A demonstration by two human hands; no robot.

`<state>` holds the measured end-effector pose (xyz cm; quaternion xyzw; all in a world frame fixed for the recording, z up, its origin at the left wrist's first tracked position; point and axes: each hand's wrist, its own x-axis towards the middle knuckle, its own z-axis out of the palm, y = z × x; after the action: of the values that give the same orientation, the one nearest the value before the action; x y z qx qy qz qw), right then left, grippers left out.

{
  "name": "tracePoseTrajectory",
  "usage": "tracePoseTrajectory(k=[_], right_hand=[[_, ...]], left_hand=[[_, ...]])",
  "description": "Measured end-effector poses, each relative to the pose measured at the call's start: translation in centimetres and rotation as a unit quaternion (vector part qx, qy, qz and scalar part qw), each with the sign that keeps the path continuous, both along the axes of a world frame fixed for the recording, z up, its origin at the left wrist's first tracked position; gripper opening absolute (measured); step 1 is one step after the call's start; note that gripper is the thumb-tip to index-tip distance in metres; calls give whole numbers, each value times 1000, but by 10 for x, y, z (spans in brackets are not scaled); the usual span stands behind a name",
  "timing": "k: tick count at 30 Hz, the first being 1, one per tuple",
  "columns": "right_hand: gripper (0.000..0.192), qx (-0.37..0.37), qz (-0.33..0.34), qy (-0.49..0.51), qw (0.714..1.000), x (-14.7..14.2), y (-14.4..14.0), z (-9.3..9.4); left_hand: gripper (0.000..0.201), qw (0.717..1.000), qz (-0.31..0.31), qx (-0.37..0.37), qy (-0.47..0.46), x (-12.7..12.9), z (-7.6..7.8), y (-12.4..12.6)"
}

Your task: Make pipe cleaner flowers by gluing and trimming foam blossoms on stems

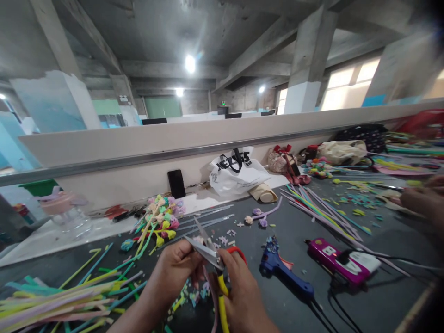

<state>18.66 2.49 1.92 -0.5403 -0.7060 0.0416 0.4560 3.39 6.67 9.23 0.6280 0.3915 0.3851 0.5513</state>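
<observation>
My right hand (241, 289) is wrapped round a pair of scissors (212, 254) with red and yellow handles. Its blades are spread, pointing up and left. Close to the blades, my left hand (175, 266) has its fingers pinched on a pale pink fuzzy stem (212, 296), which hangs down between the hands. The exact grip is partly hidden by fingers and blades. Small cut fuzzy bits (182, 296) lie scattered on the dark table under my hands. Just beyond, a bunch of fuzzy-stem flowers (161, 217) rests on the table.
A pile of coloured fuzzy stems (58, 300) lies at left. To the right are a blue glue gun (286, 273) and a purple power strip (342, 261) with cables. A phone (176, 183) and white bag (237, 175) stand behind. Another person's hand (425, 196) works at far right.
</observation>
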Motion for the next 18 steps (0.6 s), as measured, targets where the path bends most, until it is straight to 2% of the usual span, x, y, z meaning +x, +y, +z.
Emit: tracePoseTrajectory(k=[8,18], right_hand=[[42,-3,-14,1,1000,-1,-1,2],[39,-30,1,2,1000,0,-2,3]], left_hand=[[25,999,4,18,40,0,-3,0],[20,998,-7,21,56,-2,-4,-1]])
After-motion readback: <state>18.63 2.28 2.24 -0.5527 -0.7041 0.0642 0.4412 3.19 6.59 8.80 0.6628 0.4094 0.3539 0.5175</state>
